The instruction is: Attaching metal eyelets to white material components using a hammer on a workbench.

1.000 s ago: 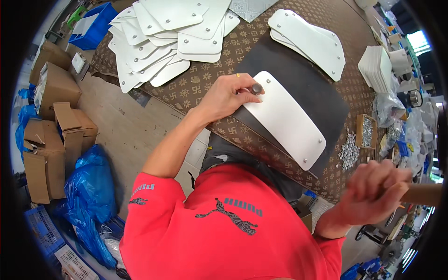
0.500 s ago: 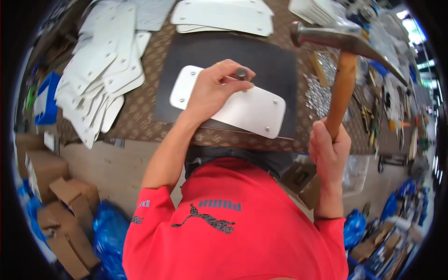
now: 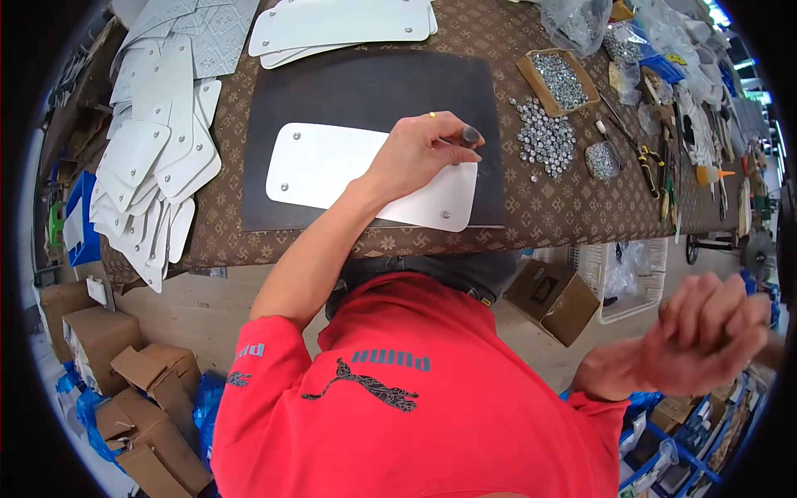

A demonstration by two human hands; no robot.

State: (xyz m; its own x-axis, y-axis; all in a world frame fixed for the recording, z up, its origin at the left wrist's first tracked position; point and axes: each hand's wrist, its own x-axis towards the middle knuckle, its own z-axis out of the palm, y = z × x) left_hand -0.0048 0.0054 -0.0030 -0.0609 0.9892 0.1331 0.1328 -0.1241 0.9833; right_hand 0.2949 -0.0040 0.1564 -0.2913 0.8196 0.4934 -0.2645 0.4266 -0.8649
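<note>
A white rounded panel (image 3: 328,166) lies on the black mat (image 3: 365,87), with metal snap studs showing near its corners. My left hand (image 3: 415,158) pinches a short dark metal punch (image 3: 470,135), held over the panel's far right corner. The hand hides the punch's lower end. Off to the right, beyond the table's front edge, my right hand (image 3: 706,332) is closed in a fist, blurred by motion. A bit of the hammer's wooden handle (image 3: 774,355) sticks out beside it; the hammer's head is out of view.
Studded white panels (image 3: 149,158) are heaped at the left, and more panels (image 3: 340,25) lie stacked behind the mat. Right of the mat are loose metal studs (image 3: 548,141), a cardboard tray (image 3: 594,100) of studs and pliers (image 3: 647,170). Cardboard boxes (image 3: 552,299) stand on the floor.
My right hand has swung the hammer away from above the table, outward to the right. My left hand has moved the punch to the panel's right corner. The panel lies less tilted.
</note>
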